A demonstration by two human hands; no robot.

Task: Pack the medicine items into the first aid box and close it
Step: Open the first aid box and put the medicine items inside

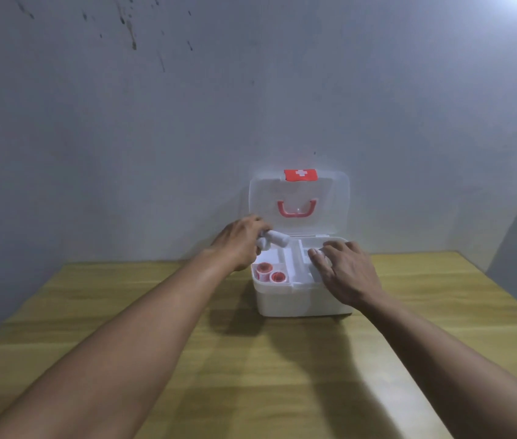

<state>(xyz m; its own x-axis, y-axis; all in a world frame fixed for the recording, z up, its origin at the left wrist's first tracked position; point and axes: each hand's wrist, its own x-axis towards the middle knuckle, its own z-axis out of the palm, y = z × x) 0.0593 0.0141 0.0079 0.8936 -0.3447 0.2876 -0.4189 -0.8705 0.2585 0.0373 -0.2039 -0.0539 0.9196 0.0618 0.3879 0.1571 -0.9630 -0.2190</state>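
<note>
A white first aid box (295, 301) stands open at the far side of the wooden table, its translucent lid (330, 201) upright against the wall with a red handle and red cross latch. Two red-cored tape rolls (270, 272) lie in the tray's front-left compartment. My left hand (239, 242) hovers over the box's left side, closed on white bandage rolls (274, 239). My right hand (344, 274) rests on the tray's right side, fingers spread over a white item (322, 253) that is mostly hidden.
The wooden table (187, 359) stretches toward me from the box. A grey wall (156, 122) stands directly behind the box, and a second wall closes in at the right.
</note>
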